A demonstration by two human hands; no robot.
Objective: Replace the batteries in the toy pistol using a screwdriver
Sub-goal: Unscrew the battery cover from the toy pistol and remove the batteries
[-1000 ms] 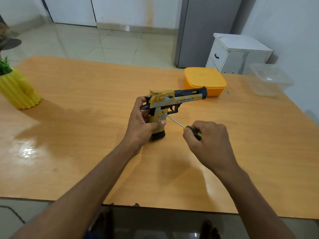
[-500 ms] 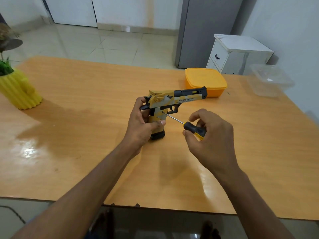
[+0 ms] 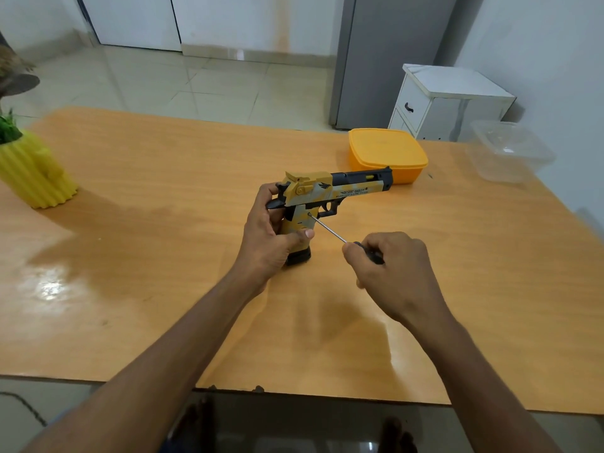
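Note:
A yellow, grey and black toy pistol (image 3: 340, 189) stands upright on its grip base on the wooden table (image 3: 163, 256), barrel pointing right. My left hand (image 3: 273, 237) grips the back and grip of the pistol, thumb across the lower grip. My right hand (image 3: 392, 269) holds a screwdriver (image 3: 330, 230) by its black handle, fingers curled round it. The thin metal shaft runs up-left and its tip sits on the side of the grip, just behind the trigger.
An orange lidded box (image 3: 387, 155) stands behind the pistol's muzzle. A clear plastic container (image 3: 510, 155) sits at the table's right edge. A yellow ribbed plant pot (image 3: 36, 171) is at the far left. A white cabinet (image 3: 447, 99) and grey fridge stand beyond the table.
My right hand has turned on the screwdriver handle: the fingers opened at half a second ago and are now curled over it again. The pistol and my left hand have stayed put.

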